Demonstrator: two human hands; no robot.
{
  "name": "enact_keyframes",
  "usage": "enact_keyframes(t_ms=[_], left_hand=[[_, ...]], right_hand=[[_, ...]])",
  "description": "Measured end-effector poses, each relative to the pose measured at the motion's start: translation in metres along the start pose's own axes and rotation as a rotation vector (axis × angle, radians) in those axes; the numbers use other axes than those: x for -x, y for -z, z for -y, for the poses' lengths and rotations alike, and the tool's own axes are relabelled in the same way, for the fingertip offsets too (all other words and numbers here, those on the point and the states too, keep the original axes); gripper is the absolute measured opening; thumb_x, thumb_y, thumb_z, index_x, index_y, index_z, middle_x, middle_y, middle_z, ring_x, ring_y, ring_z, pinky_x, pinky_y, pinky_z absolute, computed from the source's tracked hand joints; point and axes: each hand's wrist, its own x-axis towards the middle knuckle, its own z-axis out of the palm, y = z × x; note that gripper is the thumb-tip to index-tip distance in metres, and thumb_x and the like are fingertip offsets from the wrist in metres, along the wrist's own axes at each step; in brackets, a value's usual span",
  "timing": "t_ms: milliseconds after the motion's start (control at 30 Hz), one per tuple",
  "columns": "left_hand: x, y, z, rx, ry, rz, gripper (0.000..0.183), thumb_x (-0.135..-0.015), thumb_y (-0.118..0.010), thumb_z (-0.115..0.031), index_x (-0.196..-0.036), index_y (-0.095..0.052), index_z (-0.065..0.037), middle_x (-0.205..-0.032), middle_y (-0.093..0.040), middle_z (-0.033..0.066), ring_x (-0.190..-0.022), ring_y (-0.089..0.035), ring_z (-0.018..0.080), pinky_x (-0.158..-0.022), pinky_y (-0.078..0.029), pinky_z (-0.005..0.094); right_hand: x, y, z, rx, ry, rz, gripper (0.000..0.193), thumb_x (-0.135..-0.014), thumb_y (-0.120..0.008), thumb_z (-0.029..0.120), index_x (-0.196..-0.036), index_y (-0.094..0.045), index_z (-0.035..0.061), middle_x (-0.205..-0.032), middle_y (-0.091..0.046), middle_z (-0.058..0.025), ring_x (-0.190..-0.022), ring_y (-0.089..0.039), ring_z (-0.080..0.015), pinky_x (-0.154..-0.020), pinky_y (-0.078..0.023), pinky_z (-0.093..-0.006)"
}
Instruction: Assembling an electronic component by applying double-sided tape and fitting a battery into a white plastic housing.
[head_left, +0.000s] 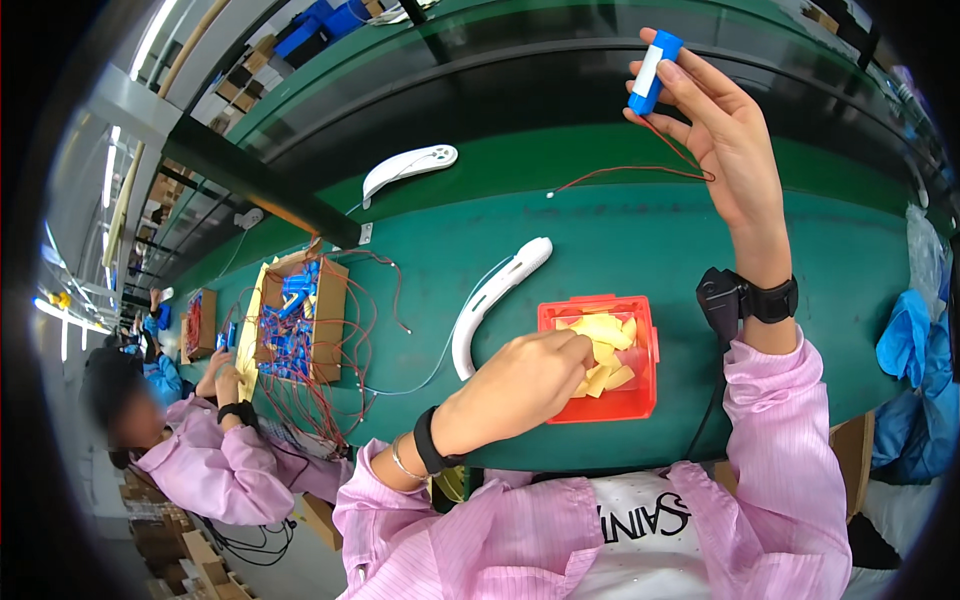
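Raised at the upper right, my right hand (728,125) grips a blue cylindrical battery (655,72) with a white label strip. A thin red wire (625,168) trails from the battery past my palm and ends in a small white connector. My left hand (525,388) reaches over the near left part of a red plastic box (638,408). Its fingers are closed and bent down among yellow foam-like pieces (604,330); whatever they pinch is hidden. Just beyond that hand lies a curved white plastic shell (500,288) with a pale cable.
A cardboard box (330,315) of blue batteries with tangled red wires stands left on the green table (420,235). Another white curved shell (410,165) lies near the back ledge. A co-worker's hand (228,382) is at far left. Blue plastic bags (905,335) hang at the right edge.
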Motion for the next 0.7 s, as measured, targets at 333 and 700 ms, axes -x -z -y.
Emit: enact_keyframes(t_ms=[333,700], left_hand=[[-0.005,0.052,0.132,-0.061,0.621,-0.136,0.038,-0.096,-0.059,-0.036,-0.095,-0.065,0.002,-0.077,-0.068,0.0117,-0.069,-0.065,0.0170,-0.064,-0.051,0.0317],[-0.038,0.013,0.103,0.592,0.562,-0.125,0.031,-0.099,-0.051,-0.027,-0.111,-0.051,0.002,-0.095,-0.069,0.0161,-0.078,-0.069,0.0216,-0.069,-0.055,0.0330]], right_hand=[[-0.002,0.001,0.001,-0.060,0.025,0.050,0.039,-0.094,-0.066,0.019,-0.126,-0.061,-0.0020,-0.108,-0.067,-0.0110,-0.097,-0.066,-0.0174,-0.084,-0.058,-0.0369],[0.002,-0.003,-0.012,-0.030,-0.025,0.112,0.041,-0.095,-0.062,0.017,-0.131,-0.056,-0.0025,-0.114,-0.066,-0.0127,-0.098,-0.065,-0.0155,-0.087,-0.055,-0.0317]])
